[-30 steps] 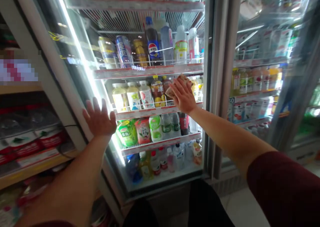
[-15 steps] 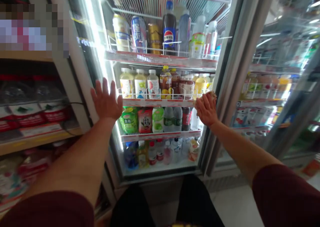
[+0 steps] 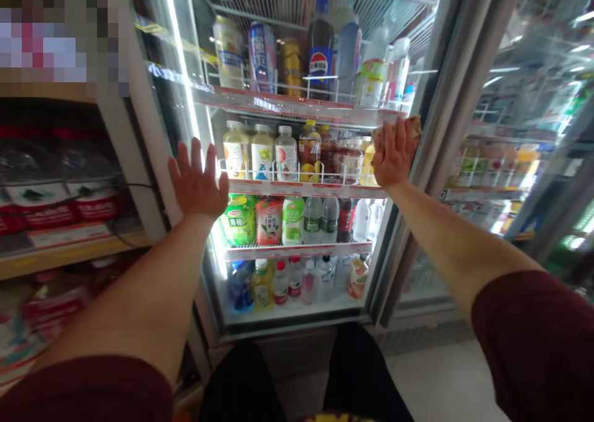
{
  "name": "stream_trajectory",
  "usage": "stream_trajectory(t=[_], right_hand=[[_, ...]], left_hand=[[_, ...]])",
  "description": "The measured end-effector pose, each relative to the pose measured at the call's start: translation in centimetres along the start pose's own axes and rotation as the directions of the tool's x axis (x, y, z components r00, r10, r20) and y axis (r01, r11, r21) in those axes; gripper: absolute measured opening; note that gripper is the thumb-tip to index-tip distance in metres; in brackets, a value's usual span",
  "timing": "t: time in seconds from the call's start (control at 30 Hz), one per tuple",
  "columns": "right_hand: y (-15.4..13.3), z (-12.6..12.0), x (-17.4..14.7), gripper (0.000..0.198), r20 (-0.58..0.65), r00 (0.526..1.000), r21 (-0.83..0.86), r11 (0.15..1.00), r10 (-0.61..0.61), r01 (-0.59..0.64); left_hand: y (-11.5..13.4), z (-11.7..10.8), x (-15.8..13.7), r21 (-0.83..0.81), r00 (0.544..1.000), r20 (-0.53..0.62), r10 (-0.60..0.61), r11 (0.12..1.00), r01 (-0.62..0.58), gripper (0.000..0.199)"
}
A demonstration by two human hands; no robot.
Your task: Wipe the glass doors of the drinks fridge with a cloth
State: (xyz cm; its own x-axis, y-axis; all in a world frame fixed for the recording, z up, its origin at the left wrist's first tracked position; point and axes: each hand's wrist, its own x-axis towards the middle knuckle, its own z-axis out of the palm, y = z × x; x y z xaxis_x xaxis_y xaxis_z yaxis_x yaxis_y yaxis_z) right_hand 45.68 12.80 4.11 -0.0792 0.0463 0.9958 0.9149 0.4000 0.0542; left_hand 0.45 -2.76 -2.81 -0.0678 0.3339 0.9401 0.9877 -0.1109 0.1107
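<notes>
A glass fridge door (image 3: 297,324) in a metal frame stands before me, with shelves of drinks behind it. My left hand (image 3: 197,180) lies flat near the door's left edge, fingers spread, holding nothing. At the right side of the pane, my right hand (image 3: 394,153) presses a crumpled brownish cloth (image 3: 415,127) against the glass. Most of the cloth is hidden under the palm and fingers. Behind the glass, a cola bottle (image 3: 320,51) stands on the upper shelf, and juice bottles (image 3: 285,153) fill the row between my hands.
To the right is another glass-doored fridge (image 3: 487,193) with drinks inside. On the left, a shelf (image 3: 78,255) carries large red-labelled bottles (image 3: 93,187), with a dark cable (image 3: 121,233) near its edge. Pale floor (image 3: 445,378) shows at lower right.
My right hand has moved up and slightly right across the glass with the cloth. The left hand keeps its place. The view has shifted slightly.
</notes>
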Motion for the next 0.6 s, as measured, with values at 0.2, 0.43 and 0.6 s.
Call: stream_trajectory(t=[0.2, 0.43, 0.6], right_hand=[[-1.9, -0.6, 5.2, 0.062, 0.165, 0.969, -0.072, 0.982, 0.185, -0.176], [-4.3, -0.7, 11.2, 0.061, 0.113, 0.95, 0.034, 0.955, 0.291, -0.296], [-5.3, 0.5, 13.0, 0.06, 0.094, 0.965, 0.111, 0.96, 0.246, -0.256]], left_hand=[[0.1, -0.1, 0.0, -0.022, 1.0, 0.011, -0.005, 1.0, 0.005, 0.074], [0.4, -0.2, 0.2, -0.043, 1.0, 0.002, -0.017, 0.999, 0.017, 0.074], [0.2, -0.1, 0.1, -0.052, 1.0, 0.002, -0.015, 0.999, 0.015, 0.073]])
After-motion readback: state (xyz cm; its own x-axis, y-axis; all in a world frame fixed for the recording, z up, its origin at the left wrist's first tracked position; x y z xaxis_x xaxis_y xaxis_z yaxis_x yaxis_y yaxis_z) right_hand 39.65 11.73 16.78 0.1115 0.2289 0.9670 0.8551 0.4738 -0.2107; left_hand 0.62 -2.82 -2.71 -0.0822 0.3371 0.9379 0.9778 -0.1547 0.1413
